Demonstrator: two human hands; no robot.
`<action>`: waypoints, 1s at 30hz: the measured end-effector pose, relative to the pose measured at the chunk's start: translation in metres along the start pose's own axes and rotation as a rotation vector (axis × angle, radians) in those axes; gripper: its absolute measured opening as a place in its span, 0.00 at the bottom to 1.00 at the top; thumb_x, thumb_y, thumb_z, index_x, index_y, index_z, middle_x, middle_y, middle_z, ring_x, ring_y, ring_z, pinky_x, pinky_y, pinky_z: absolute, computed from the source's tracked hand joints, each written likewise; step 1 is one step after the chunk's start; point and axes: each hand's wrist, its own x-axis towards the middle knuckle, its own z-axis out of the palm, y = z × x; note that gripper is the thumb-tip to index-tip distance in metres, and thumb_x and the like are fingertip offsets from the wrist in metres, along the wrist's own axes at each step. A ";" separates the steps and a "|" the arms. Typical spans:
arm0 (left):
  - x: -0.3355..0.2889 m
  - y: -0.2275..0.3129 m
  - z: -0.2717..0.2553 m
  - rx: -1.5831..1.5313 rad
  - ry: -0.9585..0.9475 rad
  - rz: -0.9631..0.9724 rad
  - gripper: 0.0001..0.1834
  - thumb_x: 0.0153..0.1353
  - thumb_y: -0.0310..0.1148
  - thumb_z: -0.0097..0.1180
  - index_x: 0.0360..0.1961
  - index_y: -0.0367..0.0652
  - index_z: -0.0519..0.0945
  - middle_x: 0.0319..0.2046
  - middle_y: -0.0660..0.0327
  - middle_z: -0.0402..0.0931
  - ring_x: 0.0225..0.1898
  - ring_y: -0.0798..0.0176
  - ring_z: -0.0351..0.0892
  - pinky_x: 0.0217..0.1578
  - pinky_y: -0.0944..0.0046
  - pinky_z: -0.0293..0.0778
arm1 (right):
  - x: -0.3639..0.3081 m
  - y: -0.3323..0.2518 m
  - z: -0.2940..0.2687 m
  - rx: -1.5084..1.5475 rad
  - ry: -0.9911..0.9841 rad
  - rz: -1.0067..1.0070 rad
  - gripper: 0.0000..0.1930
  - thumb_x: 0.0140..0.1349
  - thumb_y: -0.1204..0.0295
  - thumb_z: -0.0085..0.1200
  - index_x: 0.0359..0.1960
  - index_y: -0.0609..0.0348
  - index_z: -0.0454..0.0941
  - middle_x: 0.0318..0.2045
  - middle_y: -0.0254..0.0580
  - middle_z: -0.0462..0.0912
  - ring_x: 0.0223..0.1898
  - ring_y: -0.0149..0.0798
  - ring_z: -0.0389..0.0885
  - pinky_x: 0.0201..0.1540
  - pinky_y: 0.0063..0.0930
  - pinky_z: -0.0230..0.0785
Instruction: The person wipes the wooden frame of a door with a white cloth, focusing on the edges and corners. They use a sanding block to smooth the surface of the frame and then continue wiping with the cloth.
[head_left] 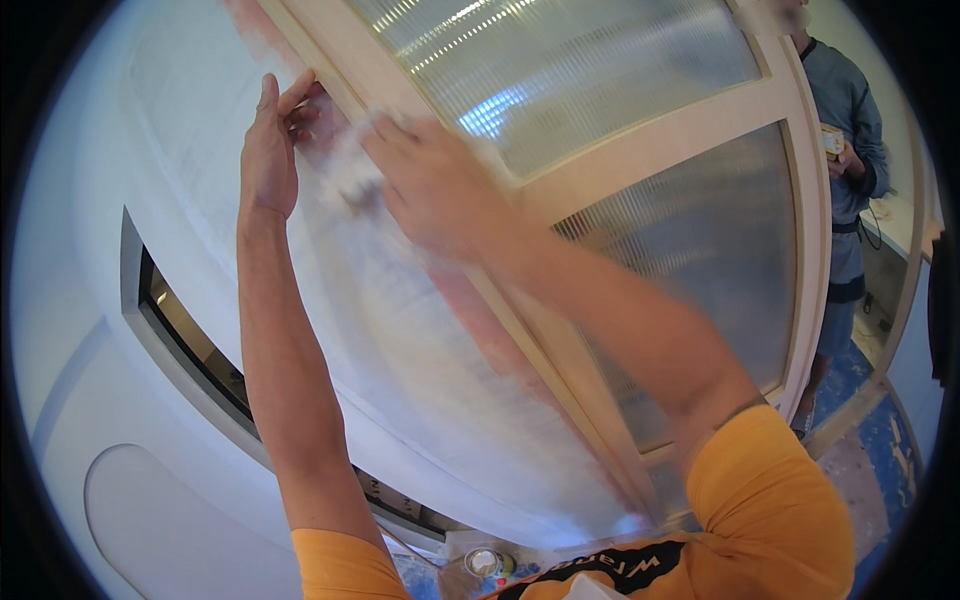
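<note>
A wooden frame [590,170] with ribbed glass panes [690,270] runs slantwise beside a wall smeared white [300,300]. Pinkish patches [480,320] show along the wall's edge at the frame. My right hand [430,185], blurred by motion, is closed on a whitish, wad-like thing [350,180] against the wall beside the frame. Its exact kind is smeared; it could be cloth. To the left of it, my left hand [272,155] is raised at the wall, thumb up and fingers apart and partly bent, with nothing visible in it.
A person [845,150] in grey-blue clothes stands beyond the frame at the right, holding a small box [832,140]. A dark-edged slot opening [190,340] cuts the wall at left. A round can [484,562] stands on the floor below. Blue sheeting [870,430] covers floor at right.
</note>
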 end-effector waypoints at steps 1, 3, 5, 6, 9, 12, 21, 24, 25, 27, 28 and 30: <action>-0.003 -0.003 -0.003 0.016 0.005 -0.009 0.39 0.80 0.60 0.36 0.66 0.32 0.77 0.54 0.66 0.80 0.43 0.69 0.67 0.47 0.67 0.64 | -0.024 -0.004 0.001 0.023 0.015 0.008 0.22 0.59 0.75 0.58 0.57 0.68 0.78 0.57 0.55 0.82 0.55 0.56 0.77 0.61 0.45 0.71; -0.003 -0.001 -0.002 0.044 0.008 -0.010 0.39 0.81 0.59 0.33 0.68 0.32 0.75 0.53 0.66 0.80 0.45 0.70 0.67 0.48 0.68 0.63 | -0.056 -0.008 0.000 0.056 0.055 0.018 0.21 0.59 0.74 0.58 0.55 0.68 0.79 0.56 0.54 0.83 0.54 0.55 0.78 0.61 0.45 0.72; 0.001 -0.002 0.000 0.022 0.022 0.000 0.38 0.80 0.59 0.37 0.66 0.32 0.78 0.54 0.65 0.81 0.43 0.69 0.68 0.46 0.67 0.65 | -0.006 0.001 0.004 0.043 0.052 0.025 0.20 0.58 0.74 0.58 0.53 0.68 0.80 0.55 0.54 0.84 0.53 0.54 0.78 0.60 0.44 0.72; 0.005 0.001 0.005 0.002 0.031 0.011 0.38 0.80 0.59 0.39 0.65 0.32 0.79 0.55 0.64 0.82 0.42 0.69 0.68 0.45 0.66 0.66 | 0.026 0.010 0.006 0.029 0.048 0.021 0.20 0.57 0.74 0.58 0.52 0.68 0.80 0.54 0.54 0.84 0.53 0.54 0.79 0.59 0.43 0.73; -0.001 0.019 0.033 -0.267 0.074 -0.081 0.38 0.80 0.58 0.38 0.66 0.32 0.78 0.55 0.64 0.81 0.41 0.70 0.66 0.44 0.67 0.64 | 0.077 0.026 0.022 -0.111 0.141 -0.016 0.19 0.55 0.69 0.63 0.47 0.66 0.82 0.52 0.51 0.84 0.55 0.53 0.79 0.61 0.42 0.72; 0.004 0.001 0.004 -0.059 0.046 -0.036 0.40 0.79 0.60 0.37 0.68 0.30 0.74 0.58 0.56 0.80 0.55 0.64 0.76 0.60 0.64 0.69 | -0.009 0.008 0.009 -0.036 0.111 -0.033 0.19 0.56 0.70 0.62 0.48 0.66 0.82 0.52 0.52 0.83 0.57 0.53 0.77 0.61 0.43 0.71; 0.004 0.012 0.034 -0.203 0.120 -0.091 0.40 0.81 0.59 0.32 0.70 0.31 0.73 0.58 0.61 0.80 0.48 0.69 0.73 0.51 0.67 0.66 | 0.063 0.029 0.016 -0.025 0.105 -0.012 0.17 0.59 0.70 0.59 0.48 0.67 0.81 0.49 0.53 0.82 0.54 0.51 0.78 0.58 0.42 0.72; 0.005 -0.001 0.004 -0.052 0.095 -0.041 0.42 0.79 0.61 0.35 0.68 0.30 0.74 0.58 0.58 0.81 0.57 0.64 0.74 0.62 0.65 0.65 | -0.019 0.008 0.015 -0.023 0.151 -0.033 0.18 0.58 0.68 0.60 0.48 0.67 0.81 0.47 0.52 0.82 0.54 0.50 0.78 0.58 0.42 0.72; 0.007 -0.005 0.001 0.002 0.068 -0.016 0.43 0.78 0.62 0.37 0.68 0.29 0.75 0.58 0.56 0.81 0.62 0.62 0.75 0.67 0.64 0.64 | -0.043 0.005 0.009 -0.039 0.151 -0.038 0.19 0.58 0.67 0.61 0.48 0.67 0.81 0.47 0.51 0.82 0.54 0.49 0.78 0.59 0.42 0.72; 0.011 -0.004 0.004 -0.010 0.088 -0.023 0.43 0.79 0.62 0.36 0.68 0.29 0.74 0.58 0.56 0.81 0.62 0.62 0.75 0.67 0.63 0.64 | -0.030 0.008 0.005 0.038 0.175 -0.018 0.17 0.58 0.70 0.60 0.48 0.66 0.81 0.47 0.49 0.84 0.53 0.51 0.78 0.57 0.42 0.73; 0.011 -0.001 0.008 -0.016 0.097 -0.039 0.42 0.79 0.62 0.36 0.68 0.29 0.74 0.58 0.56 0.81 0.62 0.62 0.74 0.67 0.63 0.64 | -0.020 0.006 0.000 0.080 0.181 0.000 0.17 0.57 0.71 0.60 0.48 0.66 0.81 0.48 0.48 0.85 0.53 0.52 0.79 0.56 0.42 0.74; 0.005 0.005 0.023 -0.119 0.121 -0.077 0.41 0.79 0.61 0.35 0.67 0.29 0.75 0.56 0.59 0.82 0.53 0.66 0.74 0.57 0.64 0.66 | 0.047 0.022 0.010 0.050 0.078 0.031 0.18 0.57 0.71 0.61 0.48 0.68 0.81 0.51 0.49 0.84 0.54 0.51 0.79 0.58 0.41 0.73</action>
